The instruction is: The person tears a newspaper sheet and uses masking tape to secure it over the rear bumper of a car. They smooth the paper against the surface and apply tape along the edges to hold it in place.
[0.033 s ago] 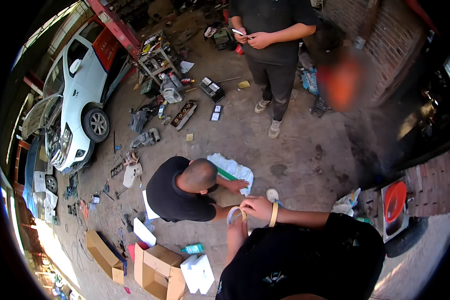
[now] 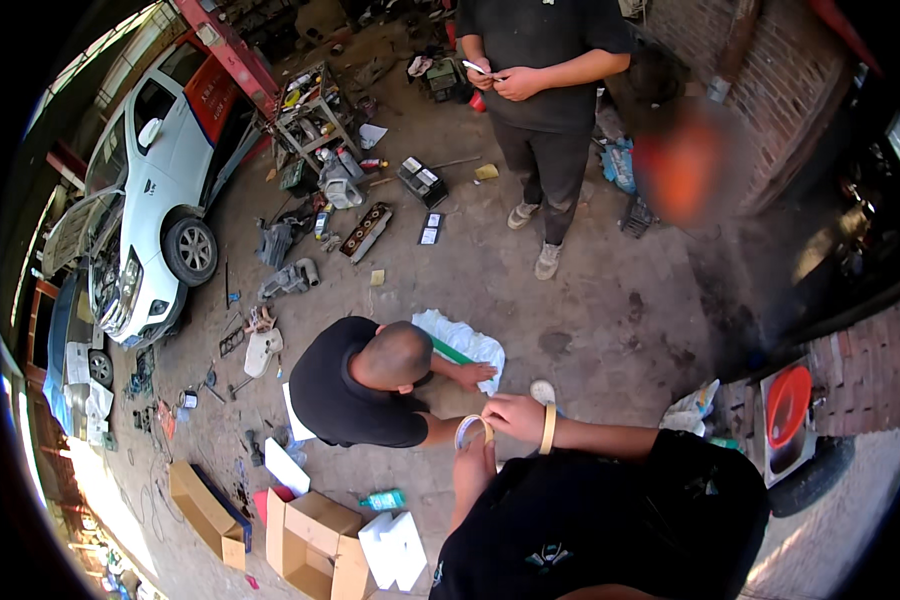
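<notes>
My left hand (image 2: 470,468) is closed around a roll of tape (image 2: 461,428), pale tan outside with a whitish inner ring. Above it, my right hand (image 2: 515,417) has its fingers pinched at the roll's upper edge; any loose strip between them is too small to make out. A yellow band (image 2: 548,430) circles my right wrist. Just beyond the roll crouches a person in a dark shirt (image 2: 330,395), one hand (image 2: 475,374) on crumpled white plastic wrap (image 2: 480,345) around a green strip (image 2: 452,352).
Cardboard boxes (image 2: 315,540) and white foam (image 2: 393,552) lie at lower left, near a green bottle (image 2: 383,499). Another person (image 2: 550,100) stands ahead holding a small white object. Car parts (image 2: 367,232) litter the floor beside a white vehicle (image 2: 155,220). A red basin (image 2: 789,400) is at right.
</notes>
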Available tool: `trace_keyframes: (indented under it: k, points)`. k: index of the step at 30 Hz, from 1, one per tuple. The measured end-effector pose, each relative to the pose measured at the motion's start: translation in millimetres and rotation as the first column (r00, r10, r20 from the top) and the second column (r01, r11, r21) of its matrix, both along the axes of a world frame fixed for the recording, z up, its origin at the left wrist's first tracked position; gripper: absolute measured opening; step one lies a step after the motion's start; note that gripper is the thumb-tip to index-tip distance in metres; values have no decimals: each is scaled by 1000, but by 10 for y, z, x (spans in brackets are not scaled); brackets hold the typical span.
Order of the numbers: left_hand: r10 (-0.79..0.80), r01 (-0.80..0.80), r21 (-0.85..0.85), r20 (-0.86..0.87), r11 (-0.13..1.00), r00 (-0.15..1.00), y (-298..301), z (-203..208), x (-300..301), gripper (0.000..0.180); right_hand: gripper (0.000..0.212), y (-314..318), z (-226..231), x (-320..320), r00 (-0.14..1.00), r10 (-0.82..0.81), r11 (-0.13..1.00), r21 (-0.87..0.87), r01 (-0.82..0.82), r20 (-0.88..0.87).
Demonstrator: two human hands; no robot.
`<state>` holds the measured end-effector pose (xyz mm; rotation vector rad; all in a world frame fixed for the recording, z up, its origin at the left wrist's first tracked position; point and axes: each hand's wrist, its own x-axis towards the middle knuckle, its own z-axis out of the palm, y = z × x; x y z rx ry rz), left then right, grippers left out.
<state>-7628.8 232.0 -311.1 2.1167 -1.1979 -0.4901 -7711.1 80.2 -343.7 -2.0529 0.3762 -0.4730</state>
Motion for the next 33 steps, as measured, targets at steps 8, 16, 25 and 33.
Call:
trace_keyframes:
  k: [8,16,25,33]
  points:
    - [-63,63,60,-7,996,998,-362,-44,-18,25,10,-295,-48,-152,992,-101,992,-78,95,-73]
    - [-151,152,25,-57,988,987,-1026,-175,-6,19,11,-927,-97,-229,981,-106,989,-122,87,-162]
    - [-116,110,-47,-144,993,983,-1616,-155,-13,15,10,-1523,30,-184,976,-120,979,-185,85,-184]
    - [-87,84,-23,-303,996,949,-1931,-304,483,17,9,-1872,-111,320,963,-75,987,-158,34,-258]
